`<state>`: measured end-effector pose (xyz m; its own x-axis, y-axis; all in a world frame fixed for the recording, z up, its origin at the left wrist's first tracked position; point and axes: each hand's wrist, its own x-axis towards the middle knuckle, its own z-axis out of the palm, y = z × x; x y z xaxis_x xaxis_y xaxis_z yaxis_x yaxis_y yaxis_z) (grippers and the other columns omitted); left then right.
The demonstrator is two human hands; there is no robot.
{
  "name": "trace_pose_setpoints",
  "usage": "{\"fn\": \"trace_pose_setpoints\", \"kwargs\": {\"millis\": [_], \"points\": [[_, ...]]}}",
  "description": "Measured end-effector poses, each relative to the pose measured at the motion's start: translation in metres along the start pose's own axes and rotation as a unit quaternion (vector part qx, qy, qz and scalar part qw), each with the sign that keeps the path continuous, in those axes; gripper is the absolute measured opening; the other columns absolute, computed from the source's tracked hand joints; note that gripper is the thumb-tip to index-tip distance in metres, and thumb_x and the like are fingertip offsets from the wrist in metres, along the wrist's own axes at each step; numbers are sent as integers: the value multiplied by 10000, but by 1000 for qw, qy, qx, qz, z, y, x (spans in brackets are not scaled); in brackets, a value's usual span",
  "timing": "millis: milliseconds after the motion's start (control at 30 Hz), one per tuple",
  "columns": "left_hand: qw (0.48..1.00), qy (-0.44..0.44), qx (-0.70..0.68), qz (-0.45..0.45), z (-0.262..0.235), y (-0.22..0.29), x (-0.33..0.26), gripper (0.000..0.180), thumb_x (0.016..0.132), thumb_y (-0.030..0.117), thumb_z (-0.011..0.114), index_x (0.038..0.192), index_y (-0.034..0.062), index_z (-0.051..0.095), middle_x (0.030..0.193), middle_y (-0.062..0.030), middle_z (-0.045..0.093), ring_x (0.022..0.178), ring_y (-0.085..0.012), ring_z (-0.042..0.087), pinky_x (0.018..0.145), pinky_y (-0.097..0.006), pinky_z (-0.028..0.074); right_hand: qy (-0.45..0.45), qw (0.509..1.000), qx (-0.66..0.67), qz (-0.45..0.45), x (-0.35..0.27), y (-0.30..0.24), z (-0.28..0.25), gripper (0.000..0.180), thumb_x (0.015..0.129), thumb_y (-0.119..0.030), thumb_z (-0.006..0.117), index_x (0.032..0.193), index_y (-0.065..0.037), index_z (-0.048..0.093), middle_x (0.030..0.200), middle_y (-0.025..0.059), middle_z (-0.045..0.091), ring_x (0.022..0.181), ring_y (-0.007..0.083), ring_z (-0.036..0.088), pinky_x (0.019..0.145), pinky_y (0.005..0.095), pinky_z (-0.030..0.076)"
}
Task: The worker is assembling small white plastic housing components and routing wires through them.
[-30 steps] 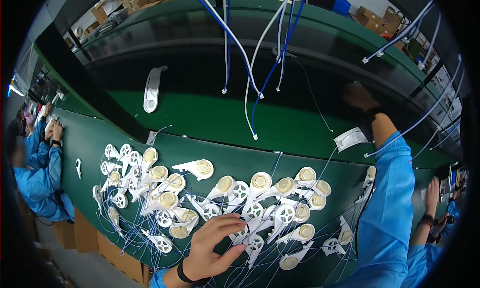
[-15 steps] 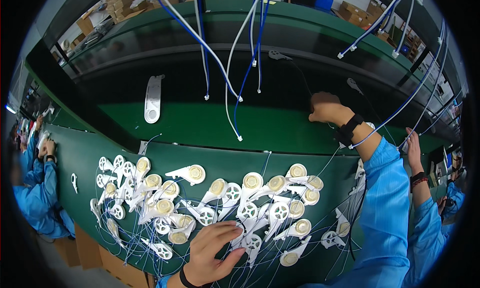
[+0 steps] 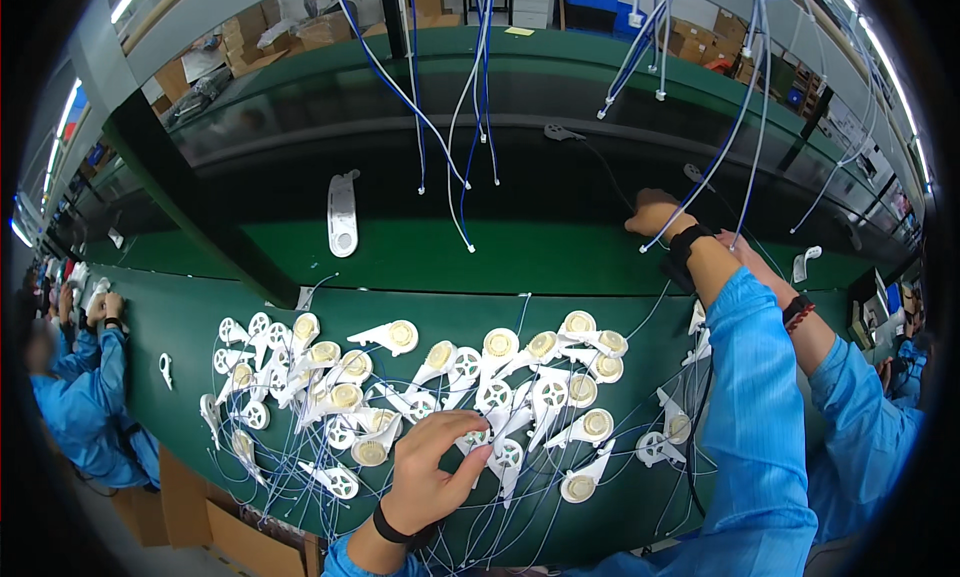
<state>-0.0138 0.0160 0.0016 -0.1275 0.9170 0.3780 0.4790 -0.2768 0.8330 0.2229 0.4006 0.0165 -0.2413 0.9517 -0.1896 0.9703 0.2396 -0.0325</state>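
Note:
My left hand (image 3: 437,469) is closed on a white plastic part with an open spoked wheel (image 3: 474,439), pinched between thumb and fingers among a spread of similar parts. Several lever-shaped white parts (image 3: 400,335) with cream round discs or spoked wheels lie around it, with thin blue and white cables tangled among them. My right hand (image 3: 656,213), with a black wristband, reaches over the dark far side of the green conveyor belt (image 3: 500,239). Its fingers bend down and are largely hidden; a thin cable runs close by them.
Bundles of blue and white wires (image 3: 470,177) hang over the belt. A dark green post (image 3: 200,202) stands at the left. A long white cover (image 3: 342,214) lies on the belt. A co-worker's hand (image 3: 752,257) reaches in beside my right forearm. Another person (image 3: 85,397) works at far left.
My left hand's thumb and fingers have closed on the spoked-wheel part. The co-worker's hand has moved left toward my right wrist. The view has shifted slightly.

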Motion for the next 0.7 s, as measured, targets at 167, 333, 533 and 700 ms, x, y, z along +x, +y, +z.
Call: {"fn": "trace_pose_setpoints", "kwargs": {"millis": [167,333,533,700], "points": [[1000,1,-3,4,1,-1,-4,207,760,53,718,950,-12,667,914,-151,689,837,-294,669,731,-347,521,-1,998,-52,43,4,26,26,341,717,-233,711,983,-20,696,1023,147,698,966,319,675,825,415,545],[1000,-4,-10,0,1,-3,-1,201,759,52,718,944,-10,669,897,-142,692,823,-289,670,723,-344,519,-145,984,23,104,-13,15,6,306,719,-217,711,953,-21,695,1104,171,667,1044,322,642,857,432,532],[1000,-9,-16,-13,5,8,1,171,748,47,718,907,-4,675,892,-135,696,829,-280,674,739,-342,510,124,989,-2,80,-7,118,1,293,747,-229,657,973,-43,680,979,179,684,970,364,652,857,432,521],[1000,-5,15,-16,3,2,-4,190,733,42,725,912,0,676,897,-134,698,840,-283,674,753,-348,511,86,960,266,-35,-39,114,-10,175,797,-151,636,887,0,625,754,99,639,631,217,626,577,312,496]]}}
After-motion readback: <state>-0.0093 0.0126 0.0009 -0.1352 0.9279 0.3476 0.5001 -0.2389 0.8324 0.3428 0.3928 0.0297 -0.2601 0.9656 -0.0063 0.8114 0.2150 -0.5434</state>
